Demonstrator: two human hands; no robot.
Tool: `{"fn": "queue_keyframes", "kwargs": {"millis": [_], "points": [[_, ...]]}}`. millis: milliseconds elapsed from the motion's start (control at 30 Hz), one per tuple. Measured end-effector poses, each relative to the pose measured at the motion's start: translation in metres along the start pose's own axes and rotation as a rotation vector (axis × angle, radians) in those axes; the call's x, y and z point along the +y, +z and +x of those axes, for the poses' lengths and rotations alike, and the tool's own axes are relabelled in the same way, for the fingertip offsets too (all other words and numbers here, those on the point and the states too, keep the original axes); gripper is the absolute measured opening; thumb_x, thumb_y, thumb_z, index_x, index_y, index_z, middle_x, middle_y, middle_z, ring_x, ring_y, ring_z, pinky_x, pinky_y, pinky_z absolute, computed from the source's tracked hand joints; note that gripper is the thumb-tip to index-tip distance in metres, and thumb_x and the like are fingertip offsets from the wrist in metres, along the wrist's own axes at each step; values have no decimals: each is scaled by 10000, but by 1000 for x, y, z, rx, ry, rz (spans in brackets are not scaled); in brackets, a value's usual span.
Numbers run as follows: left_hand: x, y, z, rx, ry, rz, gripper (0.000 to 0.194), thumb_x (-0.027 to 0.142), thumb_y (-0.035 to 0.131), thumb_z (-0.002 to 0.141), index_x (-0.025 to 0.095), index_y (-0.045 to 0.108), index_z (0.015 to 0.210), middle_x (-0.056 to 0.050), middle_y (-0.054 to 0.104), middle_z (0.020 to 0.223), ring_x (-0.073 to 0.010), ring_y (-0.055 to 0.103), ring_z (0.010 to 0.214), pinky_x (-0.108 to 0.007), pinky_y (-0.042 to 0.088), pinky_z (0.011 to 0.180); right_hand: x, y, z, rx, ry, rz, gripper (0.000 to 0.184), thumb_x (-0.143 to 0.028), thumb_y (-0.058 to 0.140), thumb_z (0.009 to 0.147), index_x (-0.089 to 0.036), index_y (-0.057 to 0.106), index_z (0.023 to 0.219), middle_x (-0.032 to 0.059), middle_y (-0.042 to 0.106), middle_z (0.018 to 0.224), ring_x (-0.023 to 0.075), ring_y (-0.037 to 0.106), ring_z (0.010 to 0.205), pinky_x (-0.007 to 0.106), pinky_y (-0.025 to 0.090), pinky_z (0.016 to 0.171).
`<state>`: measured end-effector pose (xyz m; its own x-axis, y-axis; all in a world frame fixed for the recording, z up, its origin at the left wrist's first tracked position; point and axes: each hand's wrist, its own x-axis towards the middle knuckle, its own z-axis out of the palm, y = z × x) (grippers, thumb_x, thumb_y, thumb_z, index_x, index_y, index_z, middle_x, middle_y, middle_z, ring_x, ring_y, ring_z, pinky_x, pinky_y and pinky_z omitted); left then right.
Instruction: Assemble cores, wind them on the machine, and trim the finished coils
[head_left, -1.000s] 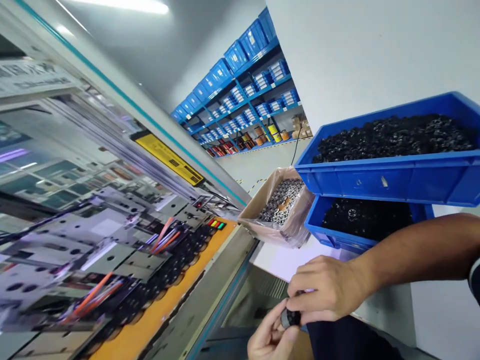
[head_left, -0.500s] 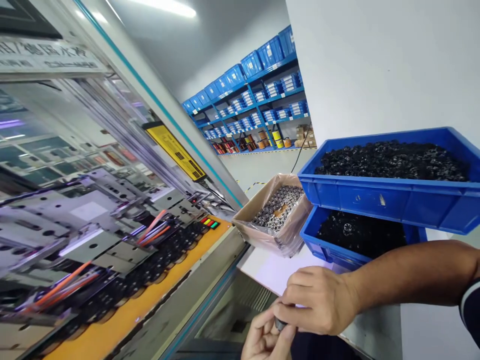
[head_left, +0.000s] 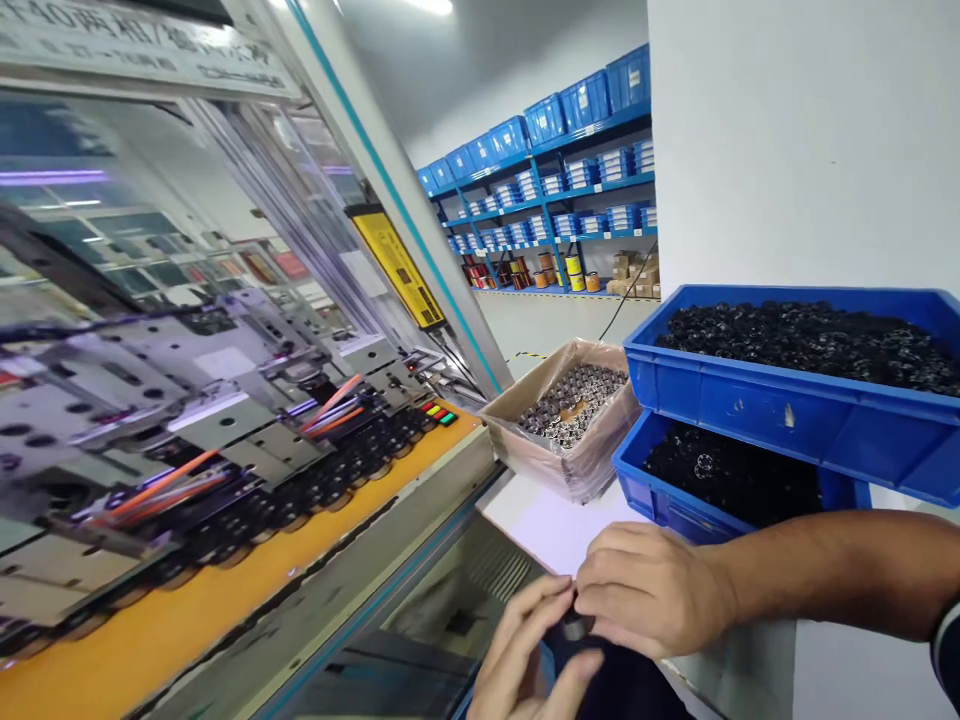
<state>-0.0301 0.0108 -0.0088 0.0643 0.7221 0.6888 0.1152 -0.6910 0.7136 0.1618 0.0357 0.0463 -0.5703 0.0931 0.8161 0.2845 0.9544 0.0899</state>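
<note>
Low in the head view, my right hand has its fingers closed on a small dark round part, whose grey metal side shows. Just left of it, my left hand is open, thumb and fingers spread around the part. Its fingertips are very close to the part; whether they touch it I cannot tell. My right fingers hide much of the part. Beyond my hands a plastic-lined cardboard box holds many small metal cores. Right of it, a lower blue bin holds small black ring-shaped pieces.
An upper blue bin, full of black pieces, rests over the lower one. At left stands a machine with a yellow-orange track carrying a row of black parts. A white board lies under the box. Blue shelving stands behind.
My left fingers have spread apart from their pinch on the dark part, while my right hand keeps hold of it. The whole view has shifted and turned slightly.
</note>
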Motion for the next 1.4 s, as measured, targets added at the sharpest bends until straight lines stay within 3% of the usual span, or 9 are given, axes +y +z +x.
{"fn": "queue_keyframes", "kwargs": {"millis": [233, 333, 433, 633, 800, 900, 1167, 1300, 1400], "points": [[3, 14, -2, 2, -603, -559, 380, 399, 739, 779, 241, 706, 1123, -76, 745, 854, -182, 711, 747, -291, 583, 759, 1, -1, 1, 16, 173, 104, 74, -132, 547, 904, -113, 585, 966, 103, 663, 891, 172, 596, 851, 323, 554, 784], [4, 18, 0, -21, -526, -585, 365, 406, 697, 820, 260, 689, 1155, -86, 742, 921, -187, 709, 823, -305, 570, 808, 2, -1, -1, -31, 187, 132, 103, -92, 546, 894, -123, 581, 986, 95, 666, 889, 171, 603, 855, 336, 562, 792], [3, 15, 2, 34, -245, -339, 399, 296, 792, 739, 275, 701, 1127, -69, 699, 1046, -181, 667, 969, -263, 539, 861, 3, 0, -3, -70, 208, 121, 119, -110, 540, 898, -116, 581, 1010, 102, 668, 895, 181, 603, 851, 356, 568, 783], [5, 9, 9, -1, -10, -43, 278, 114, 751, 759, 253, 735, 998, -25, 696, 886, -130, 658, 789, -225, 542, 721, 1, 2, -3, -70, 165, 141, 100, -69, 543, 886, -81, 580, 977, 108, 661, 824, 177, 590, 779, 341, 571, 723], [5, 16, 9, 31, -126, -168, 236, 199, 784, 740, 244, 736, 966, -39, 693, 922, -153, 653, 859, -236, 530, 749, 3, 4, -6, -103, 143, 93, 109, -55, 507, 882, -71, 574, 967, 116, 652, 814, 190, 581, 787, 356, 570, 710], [4, 21, 8, 64, -321, -339, 314, 274, 856, 649, 217, 719, 926, -41, 676, 925, -152, 629, 852, -233, 509, 760, 4, 4, -8, -139, 121, 23, 130, -67, 514, 877, -66, 574, 993, 122, 651, 845, 206, 581, 810, 380, 564, 726], [0, 22, 3, 5, -819, -956, 399, 419, 789, 724, 239, 683, 1064, -21, 677, 802, -126, 601, 702, -249, 481, 696, 3, 4, -1, -90, 263, 174, 131, -80, 536, 878, -109, 579, 998, 105, 642, 891, 177, 592, 860, 333, 546, 791], [-4, 18, 1, -25, -787, -915, 391, 427, 756, 757, 226, 665, 1080, -34, 667, 797, -148, 602, 735, -278, 483, 725, 4, 4, -1, -86, 266, 170, 144, -51, 527, 863, -109, 577, 985, 106, 649, 880, 178, 590, 838, 340, 545, 777], [-5, 16, -1, -51, -598, -717, 418, 466, 722, 777, 215, 646, 1103, -49, 657, 839, -167, 591, 778, -296, 480, 757, 4, 4, -2, -89, 256, 135, 144, -59, 526, 871, -114, 574, 995, 97, 652, 869, 180, 588, 820, 341, 547, 759]]}}
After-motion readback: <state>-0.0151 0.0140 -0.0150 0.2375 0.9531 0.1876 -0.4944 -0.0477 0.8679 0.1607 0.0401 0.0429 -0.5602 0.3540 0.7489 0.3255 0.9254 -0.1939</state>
